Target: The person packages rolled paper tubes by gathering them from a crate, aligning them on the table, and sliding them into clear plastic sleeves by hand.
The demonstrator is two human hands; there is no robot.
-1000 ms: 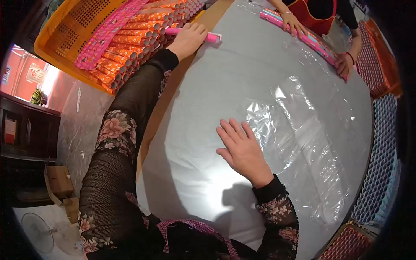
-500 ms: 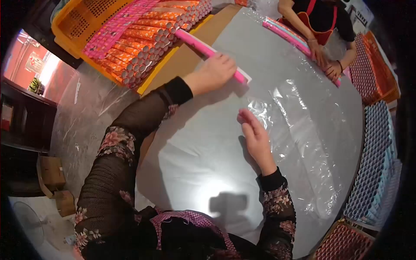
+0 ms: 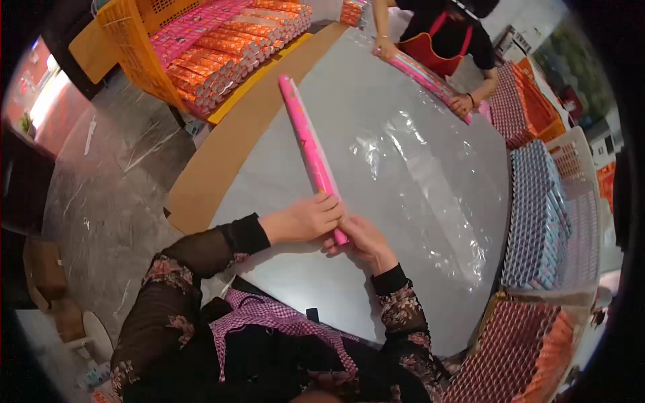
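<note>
A pink patterned roll of wrapping paper (image 3: 306,138) slants over the grey tabletop (image 3: 289,269), its far end pointing away toward the crate. My left hand (image 3: 310,218) is closed around the roll's lower part. Right beside it, my right hand (image 3: 364,238) grips the roll near its near end, the fingers partly hidden beneath it. A pale strip runs along the roll's right side. Clear plastic film (image 3: 430,174) lies wrinkled on the table to the right of the roll.
A yellow crate (image 3: 127,50) at the upper left holds stacked orange rolls (image 3: 228,57) and pink ones. Across the table a co-worker (image 3: 437,40) handles a bundle of rolls (image 3: 420,74). Blue rolls (image 3: 534,215) and red rolls (image 3: 507,349) are stacked along the right edge.
The pink roll has come away from the crate toward me and turned to point away from my body. My right hand, free before, now holds its near end beside my left.
</note>
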